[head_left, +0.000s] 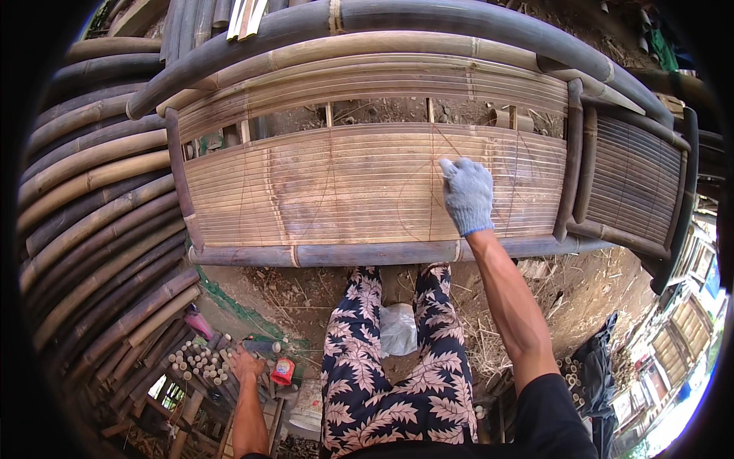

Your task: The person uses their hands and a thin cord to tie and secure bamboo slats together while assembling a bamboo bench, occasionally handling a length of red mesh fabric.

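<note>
My right hand (468,195), in a grey knit glove, is closed over the slatted seat of a bamboo bench (367,183). A thin dark cord (453,139) runs from its fist up to the seat's back edge, and a loose loop of it curves below to the left. Similar cord lines cross the pale slats in several places. My bare left hand (246,365) is low at the left, against a bundle of cut bamboo pieces (202,362) and beside a red container (283,372). Its fingers are too small and partly hidden to read.
Dark bamboo poles (99,206) are stacked along the left. The bench has a thick front rail (367,253), a curved back rail (428,17) and a slatted side section (634,164). A clear plastic bag (398,330) lies between my legs. Dark cloth (600,367) hangs at lower right.
</note>
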`<state>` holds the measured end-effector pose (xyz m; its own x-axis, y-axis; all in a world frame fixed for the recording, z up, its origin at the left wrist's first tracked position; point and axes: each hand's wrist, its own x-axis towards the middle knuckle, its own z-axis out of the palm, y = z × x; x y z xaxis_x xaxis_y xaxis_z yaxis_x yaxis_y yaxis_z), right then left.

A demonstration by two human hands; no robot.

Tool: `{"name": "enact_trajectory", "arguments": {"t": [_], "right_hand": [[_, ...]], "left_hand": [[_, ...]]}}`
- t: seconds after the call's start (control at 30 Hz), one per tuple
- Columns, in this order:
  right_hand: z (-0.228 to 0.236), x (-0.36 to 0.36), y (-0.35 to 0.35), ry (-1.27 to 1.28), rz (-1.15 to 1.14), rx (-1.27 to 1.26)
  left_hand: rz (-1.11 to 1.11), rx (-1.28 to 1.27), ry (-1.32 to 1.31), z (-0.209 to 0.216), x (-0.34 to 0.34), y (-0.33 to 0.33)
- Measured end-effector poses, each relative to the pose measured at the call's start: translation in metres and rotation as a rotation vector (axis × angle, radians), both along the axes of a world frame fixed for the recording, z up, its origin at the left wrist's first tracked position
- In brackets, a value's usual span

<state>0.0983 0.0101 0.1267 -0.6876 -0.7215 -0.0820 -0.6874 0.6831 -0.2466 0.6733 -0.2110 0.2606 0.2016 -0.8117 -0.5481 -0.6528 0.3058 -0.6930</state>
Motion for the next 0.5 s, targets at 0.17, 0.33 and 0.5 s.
{"name": "enact_trajectory", "arguments": {"t": [0.17, 0.33, 0.5], "right_hand": [[-0.032, -0.018, -0.021, 0.09, 0.449, -0.001], [-0.026, -0.011, -0.032, -0.026, 0.567, 0.094], [0.025, 0.059, -0.027, -0.177, 0.576, -0.073]], "left_hand": [[-0.107, 0.172, 1.05, -0.048, -0.156, 0.016], [1.133, 0.711, 1.285, -0.083, -0.328, 0.078], [1.652, 0.558, 1.329, -0.091, -0.4, 0.1]]}}
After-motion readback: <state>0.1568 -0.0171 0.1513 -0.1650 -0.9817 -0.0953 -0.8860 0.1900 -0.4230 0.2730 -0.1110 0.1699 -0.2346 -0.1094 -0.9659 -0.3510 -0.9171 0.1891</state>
